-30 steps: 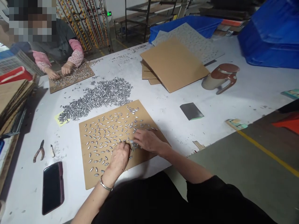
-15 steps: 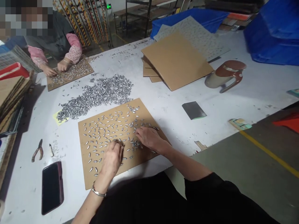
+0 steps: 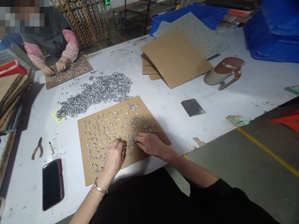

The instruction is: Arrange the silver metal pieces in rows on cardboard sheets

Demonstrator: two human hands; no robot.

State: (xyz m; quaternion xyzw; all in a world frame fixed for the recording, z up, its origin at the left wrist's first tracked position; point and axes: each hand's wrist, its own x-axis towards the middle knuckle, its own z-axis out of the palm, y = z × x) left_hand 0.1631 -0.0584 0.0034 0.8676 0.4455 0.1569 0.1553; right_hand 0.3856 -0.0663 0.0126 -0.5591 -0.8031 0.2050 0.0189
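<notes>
A brown cardboard sheet (image 3: 87, 174) lies on the white table in front of me, with many small silver spindle-shaped pieces (image 3: 95, 171) spread over it. My left hand (image 3: 115, 154) rests over the middle of the sheet, its fingers curled together; what they hold, if anything, is hidden. To its right, my right hand (image 3: 149, 143) has its fingertips pinched beside a few pieces, and I cannot make out anything between them. Beyond the sheet lies a large heap of the same silver pieces (image 3: 100, 88).
Pliers (image 3: 37, 149) and a phone (image 3: 52, 184) lie at the left. Stacked boards (image 3: 175, 59), a lidded jug (image 3: 224, 71) and a dark block (image 3: 192, 107) are at the right. Across the table, another person's hands (image 3: 61, 64) work over a similar board.
My right hand has moved down over the sheet, where a small cluster of pieces was. My left hand has shifted slightly to the right.
</notes>
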